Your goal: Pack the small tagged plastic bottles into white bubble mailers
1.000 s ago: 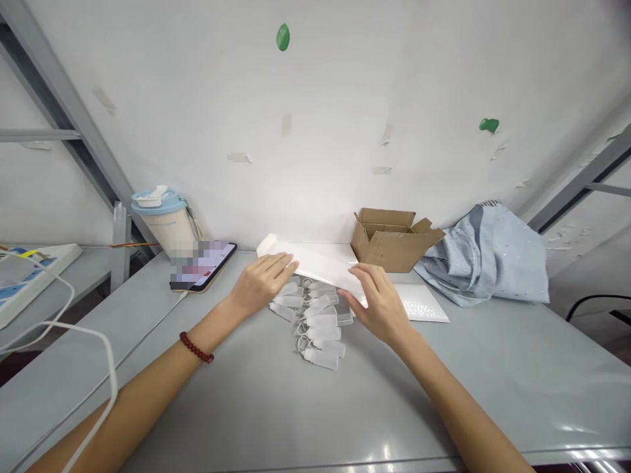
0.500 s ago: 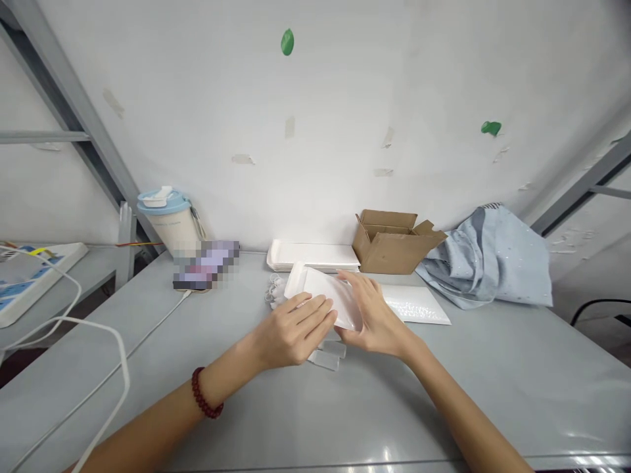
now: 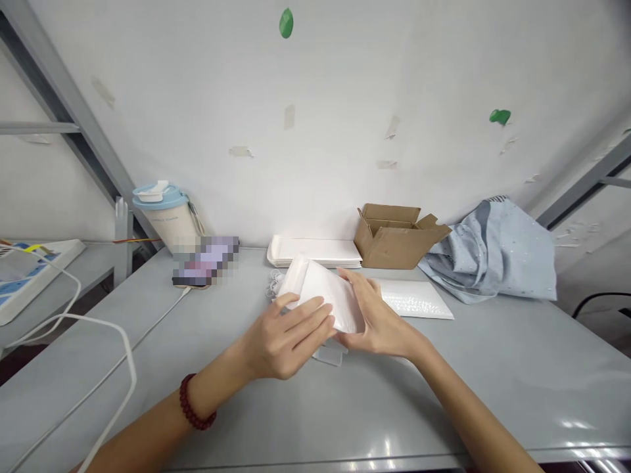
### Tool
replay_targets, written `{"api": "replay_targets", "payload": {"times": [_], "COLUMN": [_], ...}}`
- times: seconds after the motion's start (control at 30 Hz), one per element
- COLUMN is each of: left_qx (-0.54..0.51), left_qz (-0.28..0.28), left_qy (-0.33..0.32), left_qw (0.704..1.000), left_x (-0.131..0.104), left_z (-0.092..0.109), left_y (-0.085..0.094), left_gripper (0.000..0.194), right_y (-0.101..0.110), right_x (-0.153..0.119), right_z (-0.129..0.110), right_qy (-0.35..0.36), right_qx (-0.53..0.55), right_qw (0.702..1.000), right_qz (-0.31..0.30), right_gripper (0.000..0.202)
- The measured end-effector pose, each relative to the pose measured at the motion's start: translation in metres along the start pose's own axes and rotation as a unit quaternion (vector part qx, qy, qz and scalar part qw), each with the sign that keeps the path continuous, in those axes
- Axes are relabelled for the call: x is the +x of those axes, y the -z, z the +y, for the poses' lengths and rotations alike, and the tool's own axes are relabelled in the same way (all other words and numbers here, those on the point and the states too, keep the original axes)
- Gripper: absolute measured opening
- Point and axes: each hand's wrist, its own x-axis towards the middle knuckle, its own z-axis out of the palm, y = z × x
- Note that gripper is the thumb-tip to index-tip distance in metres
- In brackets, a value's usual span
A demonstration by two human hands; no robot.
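A small white padded envelope (image 3: 329,293) is held tilted above the table between both hands. My left hand (image 3: 290,335) grips its lower left side, the fingers lying across its face. My right hand (image 3: 377,315) is closed round its right end, thumb below and fingers on top. Beneath the envelope, partly hidden, are several clear plastic pieces (image 3: 329,355) with clear loops (image 3: 274,282) at the far left end. Another white padded envelope (image 3: 419,298) with a bubbled surface lies flat behind my right hand.
Against the wall rests a stack of white envelopes (image 3: 315,251), beside an open cardboard box (image 3: 401,244) and a light blue cloth bundle (image 3: 497,253). On the left stand a lidded cup (image 3: 170,220) and a phone (image 3: 207,261). A white cable (image 3: 129,355) crosses the left side.
The envelope has turned slightly and its face shows more fully. My left hand has shifted a little left and down along it. The view has tilted slightly.
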Motion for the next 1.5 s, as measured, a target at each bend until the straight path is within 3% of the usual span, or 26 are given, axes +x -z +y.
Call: {"api": "replay_targets", "payload": {"times": [0.13,0.23,0.3,0.33,0.4,0.47,0.53,0.63,0.73,0.8,0.9,1.0,1.1,1.33,1.5], "left_qx": [0.036,-0.017,-0.13,-0.209,-0.376,-0.5,-0.56,-0.584,-0.567,-0.541,-0.506,-0.476,-0.466,-0.478,-0.486], "left_qz": [0.022,0.025,0.009,-0.006,-0.044,-0.075,-0.08,-0.073,-0.098,-0.119,-0.147,-0.157,-0.148,-0.128,-0.129], "left_qy": [0.108,0.286,0.437,0.505,0.598,0.63,0.636,0.646,0.676,0.692,0.691,0.685,0.685,0.693,0.704], "left_qw": [0.993,0.958,0.89,0.837,0.706,0.589,0.525,0.485,0.46,0.463,0.494,0.529,0.541,0.524,0.502], "left_x": [-0.001,-0.001,-0.001,-0.001,-0.001,-0.002,-0.002,-0.003,-0.003,-0.003,-0.003,-0.003,-0.002,-0.001,-0.001], "left_z": [-0.003,-0.008,-0.012,-0.014,-0.02,-0.025,-0.029,-0.03,-0.027,-0.023,-0.014,-0.007,-0.003,-0.006,-0.007], "left_y": [-0.002,-0.002,0.0,0.002,0.007,0.011,0.013,0.013,0.008,0.005,-0.001,-0.006,-0.009,-0.01,-0.006], "left_gripper": [0.009,0.021,0.031,0.037,0.047,0.051,0.049,0.042,0.033,0.023,0.013,0.02,0.026,0.027,0.028], "right_y": [-0.001,-0.002,-0.004,-0.004,-0.006,-0.007,-0.008,-0.011,-0.014,-0.016,-0.019,-0.021,-0.022,-0.021,-0.019], "right_x": [0.002,0.002,0.002,0.002,0.002,0.002,0.002,0.003,0.002,0.002,0.002,0.001,0.0,0.001,0.002], "right_z": [0.005,0.008,0.01,0.01,0.01,0.009,0.008,0.006,0.002,-0.001,-0.006,-0.009,-0.01,-0.007,-0.005], "right_qy": [0.009,0.017,0.024,0.026,0.03,0.04,0.052,0.063,0.072,0.08,0.096,0.107,0.12,0.188,0.192], "right_qx": [-0.061,-0.092,-0.105,-0.11,-0.12,-0.13,-0.135,-0.139,-0.145,-0.152,-0.172,-0.194,-0.203,-0.164,-0.152], "right_qw": [0.997,0.994,0.992,0.991,0.989,0.988,0.987,0.987,0.986,0.984,0.98,0.975,0.971,0.958,0.956], "right_qz": [0.039,0.058,0.068,0.072,0.077,0.078,0.071,0.054,0.049,0.047,0.038,0.034,0.04,0.143,0.159], "right_gripper": [0.084,0.083,0.082,0.081,0.08,0.079,0.08,0.08,0.08,0.08,0.082,0.082,0.079,0.06,0.057]}}
